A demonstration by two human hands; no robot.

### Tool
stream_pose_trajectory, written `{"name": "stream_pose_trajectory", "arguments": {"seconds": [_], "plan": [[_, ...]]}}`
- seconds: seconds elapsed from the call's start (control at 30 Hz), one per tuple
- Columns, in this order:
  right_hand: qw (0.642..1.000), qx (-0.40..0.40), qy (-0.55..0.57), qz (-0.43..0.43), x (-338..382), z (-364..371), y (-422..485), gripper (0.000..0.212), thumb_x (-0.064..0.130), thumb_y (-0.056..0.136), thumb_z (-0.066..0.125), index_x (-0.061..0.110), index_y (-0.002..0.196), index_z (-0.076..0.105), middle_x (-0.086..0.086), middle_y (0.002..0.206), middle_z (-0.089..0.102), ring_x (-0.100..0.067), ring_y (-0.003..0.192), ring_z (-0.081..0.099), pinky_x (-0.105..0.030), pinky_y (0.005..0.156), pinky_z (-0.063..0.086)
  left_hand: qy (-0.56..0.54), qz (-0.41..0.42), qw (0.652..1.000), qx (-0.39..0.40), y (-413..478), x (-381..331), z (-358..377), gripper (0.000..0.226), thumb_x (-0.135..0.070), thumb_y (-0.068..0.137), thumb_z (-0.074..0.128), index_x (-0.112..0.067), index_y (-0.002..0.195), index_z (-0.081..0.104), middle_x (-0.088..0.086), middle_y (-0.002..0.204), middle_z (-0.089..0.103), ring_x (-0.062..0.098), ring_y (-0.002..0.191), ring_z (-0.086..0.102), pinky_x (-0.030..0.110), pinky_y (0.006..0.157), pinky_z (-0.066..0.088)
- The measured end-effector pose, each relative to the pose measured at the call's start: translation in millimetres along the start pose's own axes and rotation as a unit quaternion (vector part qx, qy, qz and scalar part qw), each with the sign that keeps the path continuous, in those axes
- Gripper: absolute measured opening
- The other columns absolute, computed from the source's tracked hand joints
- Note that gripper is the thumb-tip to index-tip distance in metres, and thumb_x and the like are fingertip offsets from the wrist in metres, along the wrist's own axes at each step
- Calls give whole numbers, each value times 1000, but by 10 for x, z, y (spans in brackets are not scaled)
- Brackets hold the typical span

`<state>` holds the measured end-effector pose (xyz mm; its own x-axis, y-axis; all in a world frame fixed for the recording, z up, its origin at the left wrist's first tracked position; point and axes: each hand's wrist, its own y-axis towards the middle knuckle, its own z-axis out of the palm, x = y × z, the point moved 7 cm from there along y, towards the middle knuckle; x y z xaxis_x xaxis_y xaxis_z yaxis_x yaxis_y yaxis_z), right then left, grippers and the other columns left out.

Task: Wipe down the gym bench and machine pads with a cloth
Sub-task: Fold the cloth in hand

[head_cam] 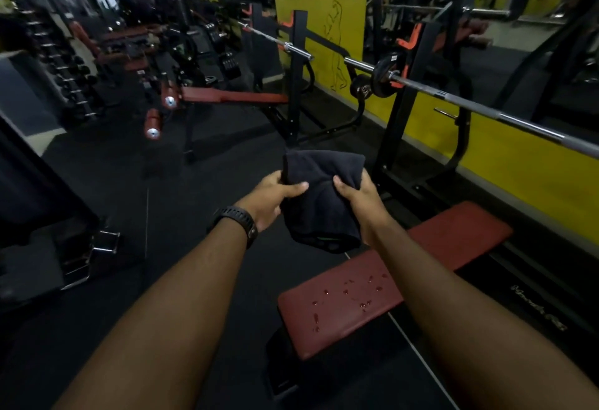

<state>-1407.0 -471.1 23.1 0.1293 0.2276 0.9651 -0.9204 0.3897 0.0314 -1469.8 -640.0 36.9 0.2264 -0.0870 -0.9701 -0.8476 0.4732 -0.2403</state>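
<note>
Both hands hold a dark cloth (319, 195) mid-air at center: left hand (270, 200) grips its 9 o'clock edge, right hand (359, 197) its 3 o'clock edge. Red bench (389, 276) at 5 o'clock, droplets (348, 296) on its near pad. Barbell (421, 85) racked at 2 o'clock.

Left grip (271, 198) and right grip (360, 199) curled (arms outstretched).

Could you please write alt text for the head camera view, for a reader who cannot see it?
A person's left hand and right hand grip a bunched black cloth near a red padded flat bench dotted with liquid droplets. Behind, a steel barbell rests on a black rack by a yellow wall.
</note>
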Motion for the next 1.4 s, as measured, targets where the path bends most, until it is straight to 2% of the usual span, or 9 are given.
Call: {"name": "stream_pose_trajectory", "arguments": {"seconds": [0.27, 0.5, 0.6, 0.7, 0.87, 1.03, 1.13, 1.27, 1.4], "plan": [[999, 36, 22, 32, -166, 102, 131, 68, -14, 83, 63, 25, 137, 50, -2, 124, 69, -19, 110, 69, -42, 90, 59, 23, 58, 994, -87, 223, 66, -151, 29, -11, 101, 61, -18, 128, 52, 7, 128, 65, 19, 110, 67, 38, 91, 59], [999, 11, 30, -12, -128, -19, 248, 37, -18, 92, 53, 16, 100, 66, -4, 99, 73, -23, 92, 71, -34, 76, 61, 3, -47, 998, 48, 271, 186, -86, 63, -2, 100, 58, -42, 145, 38, -1, 136, 61, 22, 123, 61, 45, 97, 56], [993, 33, 112, -4, -147, -34, 303, 32, -14, 91, 51, 12, 79, 66, -8, 106, 73, -26, 91, 70, -37, 74, 60, -9, 7, 999, -43, 321, 102, -92, 37, -1, 104, 50, -26, 130, 53, 14, 130, 66, 30, 119, 64, 46, 97, 54], [988, 73, 136, 11, -198, -9, 351, 30, -2, 88, 55, 20, 76, 70, -11, 125, 69, -31, 102, 68, -46, 85, 55, 47, -5, 997, -67, 430, 114, -17, 26, -25, 109, 44, -27, 133, 56, 4, 125, 70, 22, 112, 68, 45, 90, 58], [989, 142, 50, -6, -270, -52, 381, 33, -5, 82, 53, 20, 70, 70, -19, 132, 63, -36, 110, 65, -42, 83, 57, -10, -85, 992, -95, 525, 243, -38, 29, -33, 102, 45, -14, 109, 67, 13, 109, 73, 33, 113, 66, 40, 83, 55], [973, 190, -133, -11, -392, -130, 348, 63, -29, 73, 46, 27, 63, 74, -4, 134, 59, -23, 120, 61, -36, 90, 56, -170, -101, 979, -45, 539, 292, 10, 62, -53, 92, 56, -3, 129, 63, 21, 124, 70, 40, 117, 65, 47, 94, 55], [961, 231, -129, 77, -549, -94, 237, 36, -6, 64, 54, 20, 74, 77, -3, 123, 62, -21, 109, 61, -34, 78, 50, -96, -52, 992, -70, 566, 301, 19, 32, -7, 92, 65, -5, 123, 67, 18, 113, 71, 37, 116, 65, 39, 90, 57], [971, 139, 36, 190, -735, -114, 161, 25, 30, 69, 66, 18, 87, 54, -1, 81, 57, -18, 79, 55, -30, 66, 44, -68, -15, 995, -71, 568, 390, 49, 45, 16, 87, 57, -6, 124, 68, 13, 117, 70, 24, 108, 65, 33, 96, 55], [949, 175, -166, 206, -1063, -196, 145, 61, 57, 81, 77, 23, 125, 51, 2, 117, 66, -16, 108, 66, -31, 81, 57, -45, -19, 998, -47, 538, 624, 42, 48, 18, 88, 57, -7, 128, 65, 5, 121, 69, 18, 111, 65, 29, 95, 54]]}}
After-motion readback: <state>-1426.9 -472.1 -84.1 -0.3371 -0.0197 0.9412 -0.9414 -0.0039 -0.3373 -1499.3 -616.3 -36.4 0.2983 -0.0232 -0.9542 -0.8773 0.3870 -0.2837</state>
